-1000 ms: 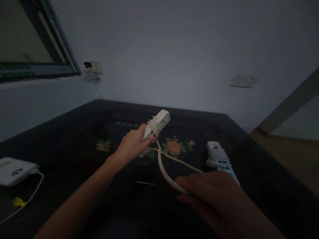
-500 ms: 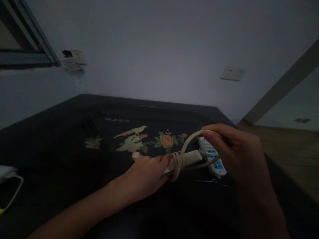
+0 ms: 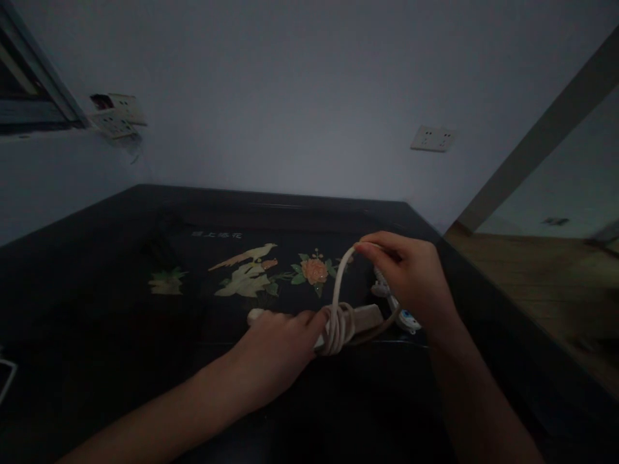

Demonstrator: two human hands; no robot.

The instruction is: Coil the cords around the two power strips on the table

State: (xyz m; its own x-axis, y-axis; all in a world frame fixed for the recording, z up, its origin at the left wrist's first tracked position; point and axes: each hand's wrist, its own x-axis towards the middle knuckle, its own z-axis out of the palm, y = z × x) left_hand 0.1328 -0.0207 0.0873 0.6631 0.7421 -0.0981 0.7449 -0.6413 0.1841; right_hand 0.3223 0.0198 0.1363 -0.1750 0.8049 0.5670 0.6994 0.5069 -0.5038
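Observation:
My left hand [image 3: 285, 338] is closed around a white power strip [image 3: 368, 317], whose far end sticks out to the right. Several turns of off-white cord [image 3: 341, 328] wrap around the strip's middle, just beside my left fingers. My right hand [image 3: 409, 274] pinches the same cord between thumb and fingertips, holding a raised loop above the strip. Behind my right hand lies a second power strip with blue sockets [image 3: 409, 320], largely hidden by the hand. A round white end, likely the plug or the strip's tip, shows past my left knuckles.
The dark glossy table [image 3: 271, 212] carries a printed bird and flower picture [image 3: 314, 270]. Wall sockets [image 3: 432, 138] are at the back right, and loose-hanging sockets [image 3: 116, 119] at the left. A white cable [image 3: 7, 380] lies at the left edge.
My right hand has moved left and slightly up with the cord, drawing it closer around the power strip. My left hand keeps its hold. The whole view has shifted a little.

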